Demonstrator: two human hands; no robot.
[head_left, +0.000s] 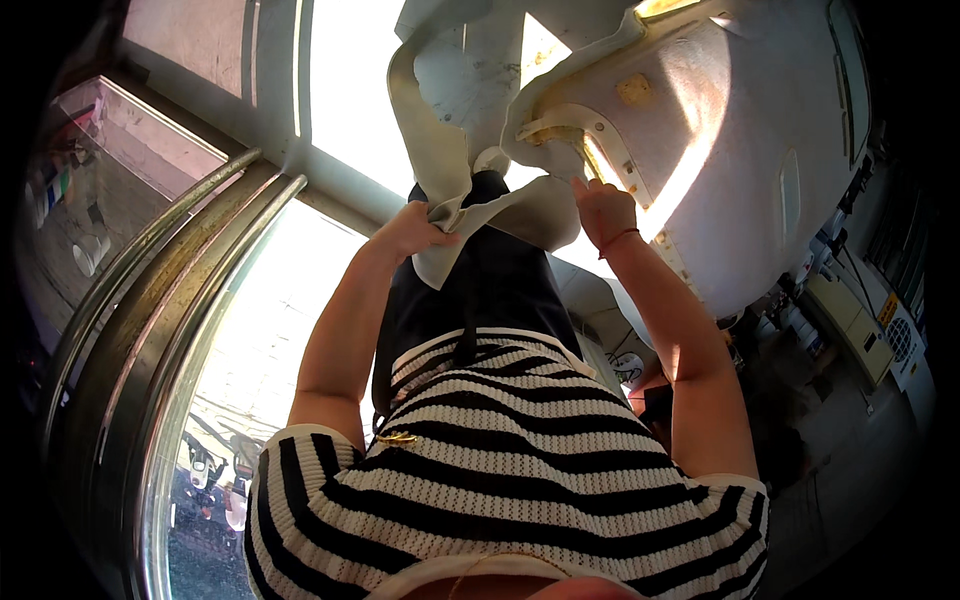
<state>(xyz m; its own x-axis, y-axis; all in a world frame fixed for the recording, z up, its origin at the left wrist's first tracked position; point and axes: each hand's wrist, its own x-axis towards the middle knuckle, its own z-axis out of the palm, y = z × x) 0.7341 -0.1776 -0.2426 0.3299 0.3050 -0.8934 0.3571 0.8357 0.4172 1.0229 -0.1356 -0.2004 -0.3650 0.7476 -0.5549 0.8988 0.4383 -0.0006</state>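
Note:
A pale grey flexible sheet (543, 212), perhaps leather or vinyl, hangs in folds in front of my legs. My left hand (408, 232) is closed on a bunched corner of it, and a loose flap dangles below the fingers. My right hand (606, 214) is curled shut with its fingertips at the sheet's right edge, where it meets a large off-white moulded panel (760, 130). Yellowish glue-like stains and a row of small holes mark the curved rim of this panel. Another strip of the sheet curls upward beyond my left hand.
On the left, curved metal rails (205, 270) run beside a glass pane. At the right stand a beige box-shaped unit (848, 328) and a white unit with a round fan grille (902, 340). Bright sunlight patches fall across the floor and the panel.

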